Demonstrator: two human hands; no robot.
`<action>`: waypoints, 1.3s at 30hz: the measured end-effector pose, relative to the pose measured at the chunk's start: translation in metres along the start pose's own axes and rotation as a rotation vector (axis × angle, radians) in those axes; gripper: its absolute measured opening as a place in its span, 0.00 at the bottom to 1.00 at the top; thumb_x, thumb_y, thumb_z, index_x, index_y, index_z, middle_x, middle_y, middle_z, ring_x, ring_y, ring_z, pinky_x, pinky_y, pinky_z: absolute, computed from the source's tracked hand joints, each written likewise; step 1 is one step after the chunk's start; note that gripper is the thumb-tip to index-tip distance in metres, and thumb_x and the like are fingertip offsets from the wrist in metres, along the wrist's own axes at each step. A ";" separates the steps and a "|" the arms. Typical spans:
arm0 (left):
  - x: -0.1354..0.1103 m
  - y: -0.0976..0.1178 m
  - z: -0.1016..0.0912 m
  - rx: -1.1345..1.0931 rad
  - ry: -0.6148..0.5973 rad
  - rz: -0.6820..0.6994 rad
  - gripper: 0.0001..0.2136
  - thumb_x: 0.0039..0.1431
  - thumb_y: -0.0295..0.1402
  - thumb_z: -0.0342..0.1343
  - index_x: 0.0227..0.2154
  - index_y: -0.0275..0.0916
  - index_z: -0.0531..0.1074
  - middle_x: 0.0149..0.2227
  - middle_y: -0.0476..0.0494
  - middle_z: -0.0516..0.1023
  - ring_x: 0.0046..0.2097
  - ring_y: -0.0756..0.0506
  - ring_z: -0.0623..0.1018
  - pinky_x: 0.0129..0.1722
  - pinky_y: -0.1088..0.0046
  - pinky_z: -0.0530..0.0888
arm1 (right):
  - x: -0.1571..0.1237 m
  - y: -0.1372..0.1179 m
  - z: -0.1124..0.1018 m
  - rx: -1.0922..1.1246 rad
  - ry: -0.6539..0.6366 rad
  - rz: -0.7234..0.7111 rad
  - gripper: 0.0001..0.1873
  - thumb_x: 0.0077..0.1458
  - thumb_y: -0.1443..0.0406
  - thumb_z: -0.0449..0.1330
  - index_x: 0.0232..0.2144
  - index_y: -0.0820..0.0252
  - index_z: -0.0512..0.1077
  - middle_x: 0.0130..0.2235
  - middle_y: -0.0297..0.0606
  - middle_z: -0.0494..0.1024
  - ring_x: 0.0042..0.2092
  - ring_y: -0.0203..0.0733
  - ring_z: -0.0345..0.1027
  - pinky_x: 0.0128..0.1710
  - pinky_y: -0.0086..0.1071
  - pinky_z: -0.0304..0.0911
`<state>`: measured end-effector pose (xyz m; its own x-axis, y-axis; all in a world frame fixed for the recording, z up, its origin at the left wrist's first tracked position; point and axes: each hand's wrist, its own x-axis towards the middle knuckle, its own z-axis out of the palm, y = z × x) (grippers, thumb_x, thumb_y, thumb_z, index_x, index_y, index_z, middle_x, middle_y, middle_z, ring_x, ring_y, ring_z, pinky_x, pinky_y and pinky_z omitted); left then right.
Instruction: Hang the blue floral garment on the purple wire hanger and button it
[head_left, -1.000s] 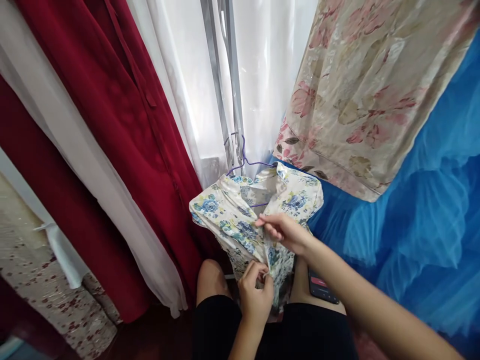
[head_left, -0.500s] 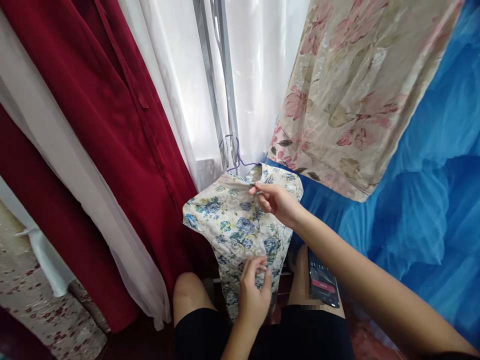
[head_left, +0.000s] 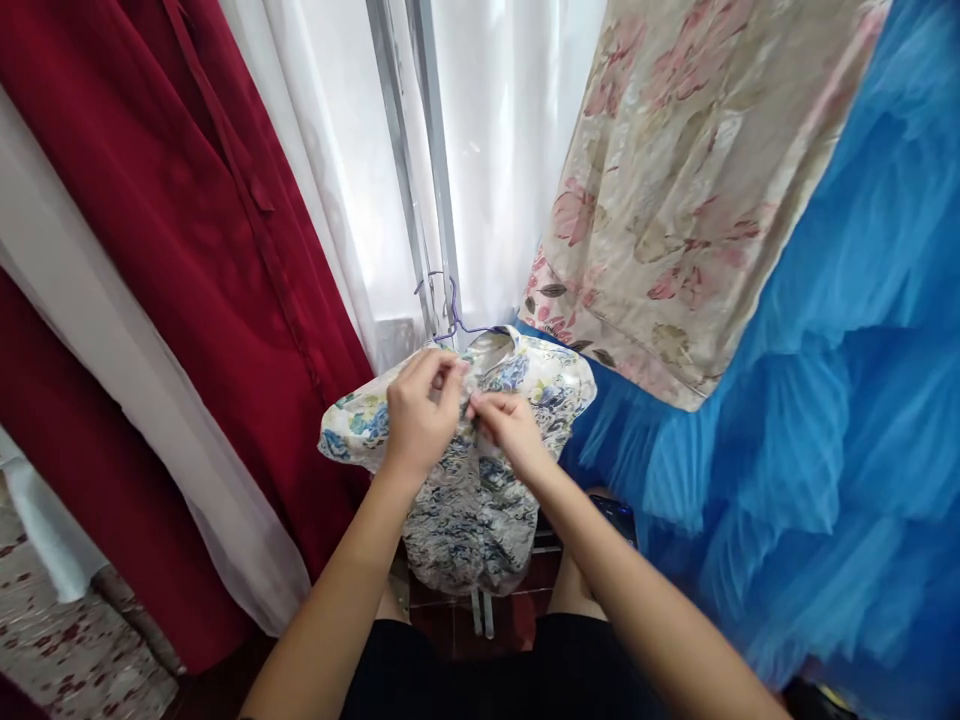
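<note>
A sleeveless-looking blouse with blue flowers on white (head_left: 469, 540) hangs from a purple hanger (head_left: 456, 315) in front of me. My left hand (head_left: 422, 405) is closed at the front of the neckline, thumb and fingers pinching the cloth. Just to its right, my right hand (head_left: 508, 425) pinches the blouse's front a little lower. The two sets of fingertips nearly meet. Whatever small fastening may lie between them is hidden and blurred. Below the hands, the cloth is wrinkled and smeared by motion.
Metal rack poles (head_left: 427, 170) stand behind the hanger, before a white curtain (head_left: 487, 130). Dark red cloth (head_left: 195, 270) hangs at left. A pink-flowered beige garment (head_left: 675, 200) and blue ruffled tulle (head_left: 810, 400) hang at right. A phone (head_left: 619, 515) shows partly by my leg.
My left hand has risen from the blouse's middle to its neckline. My right hand has shifted slightly left and down. The blouse's front is pulled and creased, and its lower part has swung up.
</note>
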<state>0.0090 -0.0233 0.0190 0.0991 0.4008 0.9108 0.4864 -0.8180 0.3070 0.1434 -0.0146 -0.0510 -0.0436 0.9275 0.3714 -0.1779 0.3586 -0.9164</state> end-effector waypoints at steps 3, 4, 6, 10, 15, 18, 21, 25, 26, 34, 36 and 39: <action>0.006 -0.021 -0.024 -0.052 0.216 -0.119 0.08 0.66 0.35 0.56 0.37 0.36 0.75 0.34 0.47 0.77 0.37 0.49 0.76 0.40 0.74 0.71 | -0.015 0.045 0.006 0.067 -0.007 0.132 0.23 0.55 0.49 0.60 0.22 0.61 0.73 0.14 0.25 0.56 0.18 0.31 0.45 0.21 0.30 0.39; 0.007 -0.035 -0.035 -0.088 0.287 -0.187 0.08 0.65 0.36 0.57 0.37 0.36 0.75 0.34 0.47 0.77 0.37 0.49 0.76 0.40 0.74 0.71 | -0.023 0.055 0.007 0.078 -0.014 0.147 0.22 0.56 0.49 0.60 0.22 0.61 0.73 0.14 0.25 0.56 0.19 0.31 0.45 0.22 0.30 0.39; 0.003 -0.070 -0.059 -0.209 0.431 -0.362 0.10 0.60 0.38 0.61 0.36 0.35 0.74 0.32 0.48 0.75 0.35 0.50 0.74 0.37 0.75 0.71 | -0.038 0.065 0.008 0.091 -0.037 0.141 0.22 0.57 0.50 0.60 0.22 0.62 0.74 0.15 0.26 0.57 0.19 0.31 0.46 0.22 0.30 0.41; -0.040 -0.127 -0.083 -0.578 0.703 -0.830 0.14 0.54 0.37 0.63 0.25 0.38 0.62 0.26 0.53 0.67 0.30 0.52 0.71 0.37 0.76 0.70 | -0.060 0.063 0.015 0.115 -0.125 0.124 0.23 0.57 0.50 0.60 0.22 0.61 0.75 0.14 0.27 0.60 0.19 0.32 0.49 0.23 0.29 0.44; -0.140 -0.121 -0.036 -0.642 0.764 -1.094 0.13 0.57 0.42 0.58 0.27 0.39 0.62 0.28 0.51 0.69 0.31 0.49 0.73 0.38 0.69 0.70 | -0.088 0.076 0.018 0.265 0.098 0.234 0.21 0.56 0.50 0.62 0.21 0.61 0.73 0.14 0.28 0.60 0.18 0.31 0.47 0.20 0.28 0.41; -0.185 -0.100 0.002 -0.655 0.801 -1.209 0.14 0.52 0.41 0.63 0.31 0.39 0.67 0.30 0.50 0.71 0.33 0.49 0.73 0.40 0.69 0.70 | -0.107 0.095 -0.004 0.349 0.336 0.280 0.21 0.53 0.50 0.63 0.21 0.59 0.70 0.15 0.26 0.57 0.18 0.31 0.45 0.19 0.29 0.41; -0.193 -0.076 0.021 -0.698 0.693 -1.167 0.17 0.48 0.42 0.68 0.32 0.37 0.70 0.32 0.49 0.73 0.35 0.49 0.74 0.41 0.70 0.71 | -0.117 0.110 -0.035 0.171 0.531 0.257 0.21 0.54 0.48 0.61 0.21 0.56 0.68 0.16 0.27 0.56 0.18 0.35 0.47 0.19 0.31 0.45; -0.163 -0.030 0.016 -0.789 0.528 -0.902 0.16 0.55 0.46 0.65 0.37 0.38 0.73 0.38 0.45 0.76 0.40 0.46 0.76 0.42 0.72 0.72 | -0.115 0.111 -0.051 -0.379 0.548 0.159 0.16 0.52 0.52 0.64 0.25 0.56 0.71 0.25 0.36 0.70 0.29 0.47 0.65 0.30 0.36 0.60; -0.154 -0.017 0.014 -0.767 0.463 -0.841 0.15 0.58 0.45 0.63 0.39 0.39 0.74 0.39 0.44 0.77 0.42 0.45 0.76 0.43 0.72 0.72 | -0.114 0.108 -0.049 -0.459 0.569 0.118 0.14 0.50 0.54 0.66 0.29 0.57 0.73 0.31 0.41 0.74 0.36 0.51 0.68 0.36 0.39 0.64; -0.147 0.039 0.027 -0.520 -0.232 -0.508 0.07 0.67 0.37 0.55 0.41 0.41 0.75 0.48 0.41 0.75 0.56 0.40 0.73 0.59 0.64 0.67 | -0.126 0.058 -0.018 -0.193 -0.176 0.156 0.12 0.56 0.65 0.61 0.44 0.61 0.74 0.43 0.41 0.78 0.48 0.50 0.70 0.52 0.42 0.64; -0.151 0.030 0.030 -0.559 -0.327 -0.538 0.13 0.68 0.41 0.53 0.51 0.44 0.70 0.54 0.40 0.73 0.60 0.40 0.70 0.62 0.62 0.63 | -0.131 0.051 -0.019 -0.163 -0.246 0.214 0.10 0.57 0.65 0.61 0.41 0.62 0.74 0.39 0.39 0.77 0.44 0.48 0.69 0.49 0.40 0.65; -0.156 0.013 0.026 -0.690 -0.625 -0.550 0.27 0.69 0.53 0.44 0.64 0.45 0.57 0.57 0.37 0.72 0.59 0.39 0.70 0.63 0.58 0.63 | -0.135 0.045 -0.026 -0.117 -0.261 0.298 0.06 0.57 0.64 0.61 0.36 0.61 0.73 0.34 0.35 0.74 0.39 0.43 0.66 0.44 0.35 0.65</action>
<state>0.0225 -0.0853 -0.1260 0.5364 0.7640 0.3586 0.0251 -0.4392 0.8981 0.1668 -0.1209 -0.1462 -0.3271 0.9398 0.0988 -0.0072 0.1021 -0.9948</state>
